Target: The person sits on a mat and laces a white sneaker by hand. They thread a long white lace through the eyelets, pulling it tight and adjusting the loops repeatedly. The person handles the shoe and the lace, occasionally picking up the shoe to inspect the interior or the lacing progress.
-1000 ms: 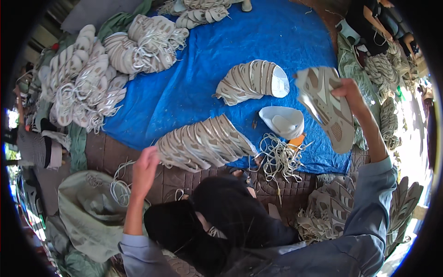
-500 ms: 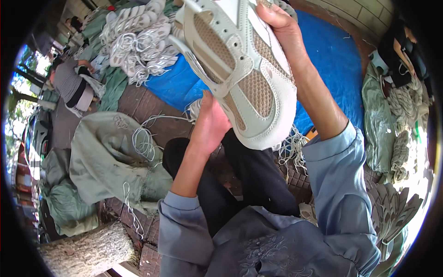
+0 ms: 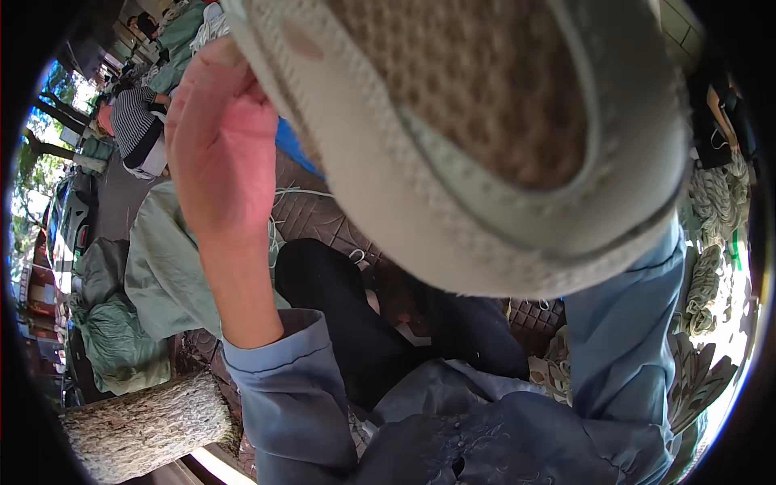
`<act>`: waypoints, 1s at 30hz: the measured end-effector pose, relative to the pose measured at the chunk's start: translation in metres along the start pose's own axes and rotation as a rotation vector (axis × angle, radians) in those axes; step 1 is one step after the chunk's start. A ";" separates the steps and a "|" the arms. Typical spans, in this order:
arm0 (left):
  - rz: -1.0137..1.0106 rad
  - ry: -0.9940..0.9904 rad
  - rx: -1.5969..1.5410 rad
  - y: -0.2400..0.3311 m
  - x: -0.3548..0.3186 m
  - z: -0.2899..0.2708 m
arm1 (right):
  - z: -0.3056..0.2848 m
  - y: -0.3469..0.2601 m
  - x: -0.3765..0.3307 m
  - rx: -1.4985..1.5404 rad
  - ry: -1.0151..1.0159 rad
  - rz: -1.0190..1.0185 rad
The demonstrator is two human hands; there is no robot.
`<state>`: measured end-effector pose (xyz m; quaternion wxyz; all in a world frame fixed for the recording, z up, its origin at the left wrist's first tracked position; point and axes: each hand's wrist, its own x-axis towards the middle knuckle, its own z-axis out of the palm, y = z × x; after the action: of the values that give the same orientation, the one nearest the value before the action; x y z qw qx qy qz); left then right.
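Held up very close to the camera: one shoe upper (image 3: pixel 485 137), pale grey-white, with a coarse tan mesh panel in the middle, a smooth grey band stitched around it and a thick off-white rim curving along the lower edge; fills most of the upper half of the view, tilted, with its far end cut off by the top of the picture. One left hand (image 3: pixel 218 145) raised at the upper's left edge, back of the hand toward the camera, fingers (image 3: pixel 190 81) curled together and pressed against the rim there, touching it; how far they wrap behind cannot be told. Right hand hidden behind the upper, so grip and finger state cannot be told; only its blue sleeve (image 3: pixel 622 323) rising from the lower right to meet the upper's underside. Two blue sleeves in all, one per forearm, the left cuff (image 3: pixel 275 339) just below the bare wrist. Below the upper: dark trousers (image 3: pixel 347 315) over a brick-patterned floor (image 3: pixel 311 218), with a few loose pale cords lying on it. To the left, several grey-green sacks (image 3: pixel 162 267), at least three, and one rough tree trunk (image 3: pixel 145 424) at the lower left. A sliver of blue tarp (image 3: pixel 291 145) just beside the left hand. At the right rim, bundles of pale cord (image 3: pixel 707 250) stacked, too blurred to count.
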<state>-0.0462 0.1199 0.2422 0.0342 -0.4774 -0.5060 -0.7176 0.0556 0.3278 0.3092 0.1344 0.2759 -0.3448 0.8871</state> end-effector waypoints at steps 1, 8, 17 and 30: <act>-0.088 0.013 0.005 0.007 -0.007 -0.001 | -0.001 -0.001 -0.008 0.007 0.053 0.007; -0.198 -0.138 0.785 -0.009 -0.073 -0.006 | -0.074 0.074 -0.118 0.034 0.422 0.112; -0.421 -0.451 0.981 -0.104 -0.208 0.020 | -0.159 0.141 -0.276 -0.040 0.909 0.570; -0.427 -0.488 1.105 -0.137 -0.196 0.026 | -0.178 0.220 -0.274 -0.314 0.789 0.763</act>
<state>0.0044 0.1214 0.0072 0.0153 -0.4280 -0.8783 -0.2127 0.1125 0.2773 -0.0771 -0.0374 -0.2435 -0.4715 0.8468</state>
